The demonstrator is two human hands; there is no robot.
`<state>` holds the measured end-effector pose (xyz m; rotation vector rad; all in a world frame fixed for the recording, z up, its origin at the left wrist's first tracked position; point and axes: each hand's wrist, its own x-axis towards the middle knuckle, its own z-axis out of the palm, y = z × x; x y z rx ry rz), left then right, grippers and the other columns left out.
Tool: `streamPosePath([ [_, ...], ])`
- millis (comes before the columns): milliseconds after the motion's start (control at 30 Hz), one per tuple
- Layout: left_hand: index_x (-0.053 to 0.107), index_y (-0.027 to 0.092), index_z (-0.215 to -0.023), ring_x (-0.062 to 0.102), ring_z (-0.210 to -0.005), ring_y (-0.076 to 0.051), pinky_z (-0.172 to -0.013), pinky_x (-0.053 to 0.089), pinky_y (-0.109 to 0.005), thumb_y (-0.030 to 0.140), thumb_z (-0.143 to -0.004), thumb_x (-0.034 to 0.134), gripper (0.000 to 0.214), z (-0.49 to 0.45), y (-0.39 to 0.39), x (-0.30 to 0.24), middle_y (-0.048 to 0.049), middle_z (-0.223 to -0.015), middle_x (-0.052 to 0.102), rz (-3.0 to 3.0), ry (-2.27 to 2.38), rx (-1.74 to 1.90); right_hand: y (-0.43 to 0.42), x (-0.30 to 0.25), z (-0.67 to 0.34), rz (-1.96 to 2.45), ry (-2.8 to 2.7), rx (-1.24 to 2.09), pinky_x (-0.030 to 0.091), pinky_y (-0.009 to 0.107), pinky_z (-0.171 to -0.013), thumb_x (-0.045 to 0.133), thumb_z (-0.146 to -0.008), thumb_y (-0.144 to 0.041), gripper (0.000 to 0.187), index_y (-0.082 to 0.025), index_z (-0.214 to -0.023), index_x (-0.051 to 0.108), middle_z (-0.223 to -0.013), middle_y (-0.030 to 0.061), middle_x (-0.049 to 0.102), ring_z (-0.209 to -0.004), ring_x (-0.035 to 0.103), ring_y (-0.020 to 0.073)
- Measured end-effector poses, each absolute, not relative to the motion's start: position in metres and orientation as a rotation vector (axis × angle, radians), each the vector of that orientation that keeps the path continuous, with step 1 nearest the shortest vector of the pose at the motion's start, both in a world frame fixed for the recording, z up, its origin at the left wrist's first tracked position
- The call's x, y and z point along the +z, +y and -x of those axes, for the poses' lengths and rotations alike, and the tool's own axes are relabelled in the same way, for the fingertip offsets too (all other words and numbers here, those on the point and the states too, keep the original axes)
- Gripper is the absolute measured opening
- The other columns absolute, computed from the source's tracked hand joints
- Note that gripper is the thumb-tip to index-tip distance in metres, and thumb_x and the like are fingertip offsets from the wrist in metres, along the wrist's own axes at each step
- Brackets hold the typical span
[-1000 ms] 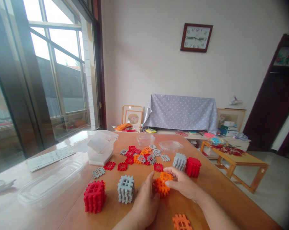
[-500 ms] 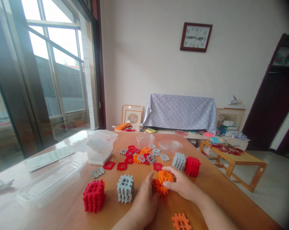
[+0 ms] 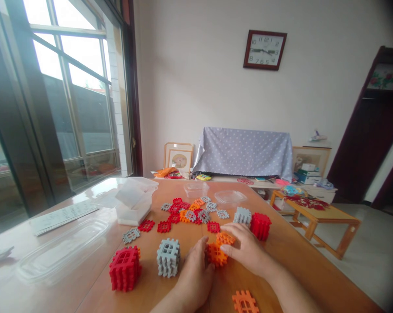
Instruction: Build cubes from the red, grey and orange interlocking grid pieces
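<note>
Near the table's middle, my left hand [image 3: 194,274] curls against the side of orange window-shaped building tiles [image 3: 217,255], its fingers partly hidden behind them. My right hand [image 3: 247,250] pinches one orange tile [image 3: 225,238], tilted just above the others, between thumb and fingers. To the left of my hands stand a grey stack of tiles [image 3: 168,257] and a red stack [image 3: 125,268] with a bit of orange showing at its back. Beyond my right hand are another grey stack [image 3: 242,215] and a red one [image 3: 261,225]. One loose orange tile [image 3: 245,301] lies near the front edge.
Loose red, grey and orange tiles [image 3: 190,215] lie scattered farther back. A white container [image 3: 134,208], a clear lid [image 3: 64,248], a printed sheet [image 3: 66,217] and two clear plastic pieces also lie on the table [image 3: 85,287]. A low wooden stool [image 3: 330,217] stands to the right.
The orange tile in my right hand has tipped flatter and sunk slightly, and more of the orange tiles below it shows. The whole view has shifted a little.
</note>
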<state>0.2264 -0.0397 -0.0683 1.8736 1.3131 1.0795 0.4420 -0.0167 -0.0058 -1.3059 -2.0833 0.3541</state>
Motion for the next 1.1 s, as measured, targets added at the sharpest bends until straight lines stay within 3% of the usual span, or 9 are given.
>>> streamPosePath([
  [133,0.044,0.015,-0.144,0.051,-0.130,-0.027,-0.114,0.036,-0.041,0.014,-0.075,0.057,0.070,-0.227,-0.041,-0.062,-0.0147,-0.138,0.058,-1.870,1.346,1.068,-0.025,-0.002,-0.432,1.251,-2.212,0.423,0.041,0.043,-0.107,0.079,-0.072,-0.038,0.056,-0.031,-0.126,0.066,-0.128,0.0063,0.064,-0.122,0.053,0.0288],
  [300,0.046,0.017,-0.142,0.052,-0.128,-0.026,-0.112,0.037,-0.039,0.013,-0.076,0.055,0.067,-0.227,-0.043,-0.057,-0.0126,-0.136,0.059,-1.902,1.326,1.074,-0.010,-0.021,-0.427,1.293,-2.103,0.357,0.044,0.040,-0.103,0.069,-0.081,-0.032,0.041,-0.028,-0.122,0.068,-0.120,0.0065,0.068,-0.114,0.057,0.0258],
  [533,0.051,0.018,-0.138,0.052,-0.127,-0.026,-0.113,0.037,-0.037,0.012,-0.071,0.057,0.068,-0.227,-0.043,-0.056,-0.0110,-0.135,0.059,-1.926,1.345,1.068,0.009,-0.033,-0.430,1.319,-1.982,0.206,0.043,0.038,-0.101,0.063,-0.086,-0.032,0.037,-0.024,-0.122,0.067,-0.118,0.0082,0.068,-0.113,0.058,0.0253],
  [667,0.053,0.018,-0.135,0.053,-0.124,-0.025,-0.111,0.037,-0.036,0.011,-0.071,0.056,0.065,-0.227,-0.044,-0.053,-0.0106,-0.131,0.061,-1.951,1.347,1.057,0.003,-0.027,-0.435,1.358,-1.948,0.205,0.047,0.034,-0.089,0.055,-0.090,-0.032,0.019,-0.023,-0.097,0.071,-0.097,0.0045,0.071,-0.096,0.063,0.0222],
  [733,0.053,0.018,-0.134,0.054,-0.124,-0.025,-0.110,0.039,-0.036,0.012,-0.074,0.055,0.061,-0.227,-0.043,-0.053,-0.0103,-0.129,0.060,-1.936,1.327,1.085,-0.003,-0.023,-0.438,1.398,-1.962,0.298,0.047,0.029,-0.076,0.050,-0.092,-0.032,0.021,-0.022,-0.083,0.067,-0.081,0.0009,0.069,-0.081,0.063,0.0188],
  [833,0.052,0.019,-0.132,0.055,-0.121,-0.024,-0.107,0.042,-0.036,0.015,-0.079,0.053,0.053,-0.226,-0.041,-0.055,-0.0103,-0.128,0.059,-1.877,1.301,1.176,-0.012,-0.021,-0.441,1.440,-2.023,0.478,0.042,0.025,-0.063,0.050,-0.091,-0.030,0.022,-0.022,-0.076,0.064,-0.069,-0.0025,0.066,-0.067,0.060,0.0155],
  [1100,0.047,0.019,-0.131,0.055,-0.117,-0.023,-0.103,0.044,-0.038,0.017,-0.086,0.050,0.046,-0.226,-0.039,-0.058,-0.0115,-0.127,0.054,-1.800,1.300,1.253,-0.012,-0.017,-0.430,1.331,-2.146,0.508,0.047,0.032,-0.087,0.047,-0.090,-0.021,0.029,-0.024,-0.098,0.074,-0.100,0.0051,0.073,-0.095,0.065,0.0215],
])
